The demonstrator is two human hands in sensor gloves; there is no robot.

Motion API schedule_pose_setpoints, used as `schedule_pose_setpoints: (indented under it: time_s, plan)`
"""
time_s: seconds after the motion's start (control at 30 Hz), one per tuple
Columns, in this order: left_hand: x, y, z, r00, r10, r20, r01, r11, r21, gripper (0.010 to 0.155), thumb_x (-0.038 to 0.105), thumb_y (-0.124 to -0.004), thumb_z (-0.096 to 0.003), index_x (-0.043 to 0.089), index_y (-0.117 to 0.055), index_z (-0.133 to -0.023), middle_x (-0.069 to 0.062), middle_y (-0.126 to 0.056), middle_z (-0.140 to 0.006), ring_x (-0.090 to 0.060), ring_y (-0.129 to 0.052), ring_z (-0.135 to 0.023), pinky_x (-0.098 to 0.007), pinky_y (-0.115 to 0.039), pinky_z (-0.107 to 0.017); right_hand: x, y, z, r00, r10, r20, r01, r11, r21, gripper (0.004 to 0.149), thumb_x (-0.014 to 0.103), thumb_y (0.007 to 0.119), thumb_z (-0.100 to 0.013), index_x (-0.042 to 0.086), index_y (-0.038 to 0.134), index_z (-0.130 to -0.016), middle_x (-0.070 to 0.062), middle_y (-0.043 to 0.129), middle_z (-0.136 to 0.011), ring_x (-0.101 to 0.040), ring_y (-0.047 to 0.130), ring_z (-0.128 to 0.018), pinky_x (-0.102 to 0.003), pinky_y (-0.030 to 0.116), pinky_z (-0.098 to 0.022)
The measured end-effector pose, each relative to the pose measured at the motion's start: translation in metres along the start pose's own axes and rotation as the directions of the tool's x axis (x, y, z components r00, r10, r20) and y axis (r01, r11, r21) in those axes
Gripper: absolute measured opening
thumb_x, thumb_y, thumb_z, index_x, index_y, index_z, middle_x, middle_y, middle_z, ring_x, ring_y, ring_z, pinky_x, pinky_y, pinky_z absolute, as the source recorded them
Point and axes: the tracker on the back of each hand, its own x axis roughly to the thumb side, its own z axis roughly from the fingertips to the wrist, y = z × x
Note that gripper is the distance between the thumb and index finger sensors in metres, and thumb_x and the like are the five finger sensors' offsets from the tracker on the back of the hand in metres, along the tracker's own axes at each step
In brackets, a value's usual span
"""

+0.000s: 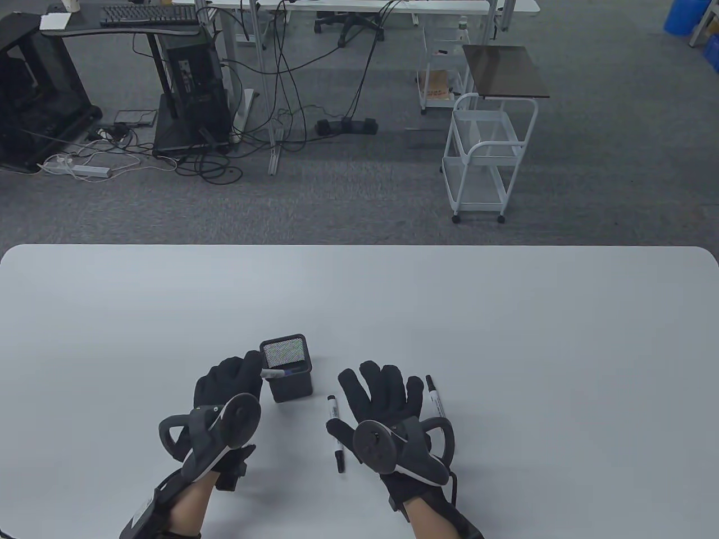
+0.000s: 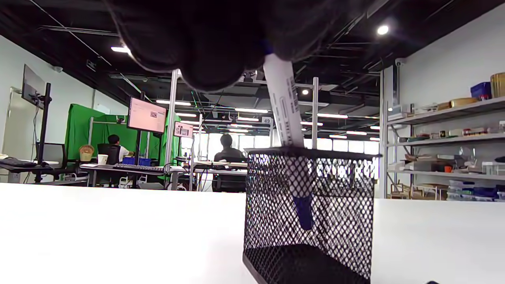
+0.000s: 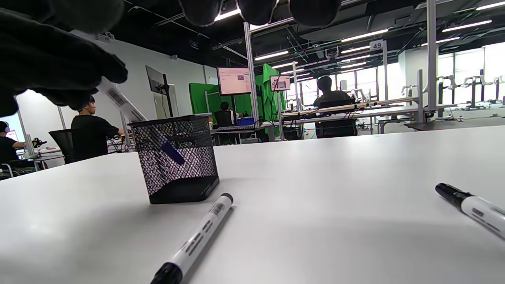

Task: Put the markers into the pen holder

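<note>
A black mesh pen holder (image 1: 289, 375) stands on the white table (image 1: 359, 292). My left hand (image 1: 239, 379) grips a white marker with a blue cap (image 1: 278, 373) and holds it tilted, cap end down inside the holder (image 2: 311, 209); the marker (image 2: 286, 114) hangs from my fingers, its cap above the holder's floor. It also shows through the mesh in the right wrist view (image 3: 158, 146). My right hand (image 1: 379, 396) is open with fingers spread, hovering between two black-capped markers lying on the table: one (image 1: 336, 432) to its left, one (image 1: 435, 397) to its right.
In the right wrist view the left black marker (image 3: 195, 244) lies just in front of the holder (image 3: 175, 157), and the other (image 3: 473, 207) lies at the far right. Beyond the table's far edge are a white cart (image 1: 486, 154) and desks.
</note>
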Motion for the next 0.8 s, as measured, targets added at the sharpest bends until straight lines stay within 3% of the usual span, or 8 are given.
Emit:
schedule_pose_setpoints:
  time_s: [0.8]
  plan:
    - [0.013,-0.024,-0.024,0.999,-0.023,0.023,0.025,0.995,-0.101,0.046,0.041,-0.070,-0.0617,0.039,-0.070,-0.107,0.005,-0.076,-0.102,-0.015,-0.087,-0.090,-0.040,-0.072,-0.083,-0.003,0.000,-0.002,1.000,0.006,-0.012,-0.005,1.000,0.018,0.078,0.064,0.053,-0.061,0.022,0.032,-0.122,-0.021,0.025,-0.127,-0.057,0.036,-0.114,-0.074,0.024,-0.072]
